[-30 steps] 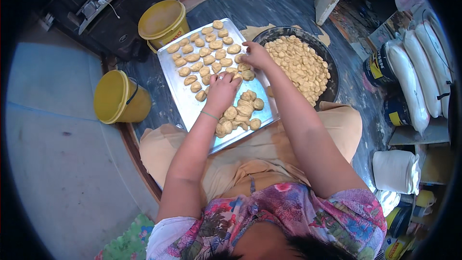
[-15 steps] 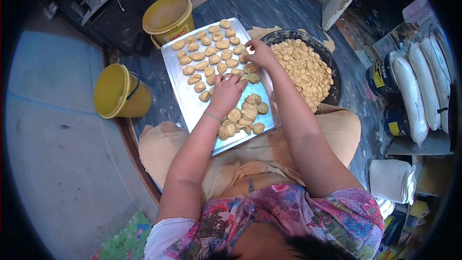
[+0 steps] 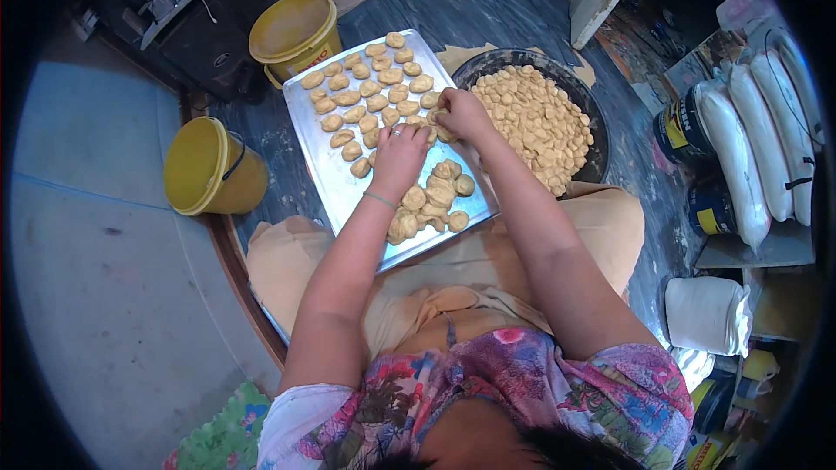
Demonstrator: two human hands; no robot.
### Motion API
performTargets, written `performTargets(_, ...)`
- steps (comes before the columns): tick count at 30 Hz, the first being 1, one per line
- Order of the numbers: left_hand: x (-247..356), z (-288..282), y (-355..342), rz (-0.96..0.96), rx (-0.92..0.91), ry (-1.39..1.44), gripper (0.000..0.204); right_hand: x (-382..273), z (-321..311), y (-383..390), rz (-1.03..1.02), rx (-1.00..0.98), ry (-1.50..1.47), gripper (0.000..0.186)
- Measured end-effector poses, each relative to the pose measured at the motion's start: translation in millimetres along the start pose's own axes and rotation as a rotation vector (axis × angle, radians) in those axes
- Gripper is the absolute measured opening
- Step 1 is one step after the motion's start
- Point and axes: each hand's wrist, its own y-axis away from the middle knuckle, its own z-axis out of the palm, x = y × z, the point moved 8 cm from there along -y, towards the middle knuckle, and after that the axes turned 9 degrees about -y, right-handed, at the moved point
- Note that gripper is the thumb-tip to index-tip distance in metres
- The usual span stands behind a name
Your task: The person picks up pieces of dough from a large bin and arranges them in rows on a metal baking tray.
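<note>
A metal tray (image 3: 353, 200) rests across my lap, with rows of small tan dough pieces (image 3: 377, 103) on its far part. A heap of rounder dough lumps (image 3: 438, 196) lies at its near right. My left hand (image 3: 401, 159) reaches over the tray's middle, its bent fingers closed around a dough piece that they partly cover. Just to the right, my right hand (image 3: 466, 113) pinches dough at the tray's right edge; the fingertips are partly hidden. The two hands are close together but apart.
Right of the tray, a black basin (image 3: 601, 144) holds a mound of small dough pieces (image 3: 535, 122). Yellow buckets (image 3: 196, 165) stand at left and far left. White filled bags (image 3: 740, 157) and dark tubs (image 3: 684, 130) line the right side. A wooden board edge (image 3: 601, 9) juts in at far right.
The whole view has shifted slightly. My right hand has come down a little toward the near dough pieces, and my left hand stays over the tray's middle.
</note>
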Motion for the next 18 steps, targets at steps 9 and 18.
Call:
performTargets(9,-32.0,-44.5,21.0,-0.128,-0.09,0.027,0.029,-18.1,-14.3,39.9,0.049,-0.007,-0.079,0.03)
performTargets(18,-31.9,-62.1,75.0,-0.319,-0.259,0.198,0.035,-3.1,-39.8,67.8,0.031,-0.021,-0.076,0.038)
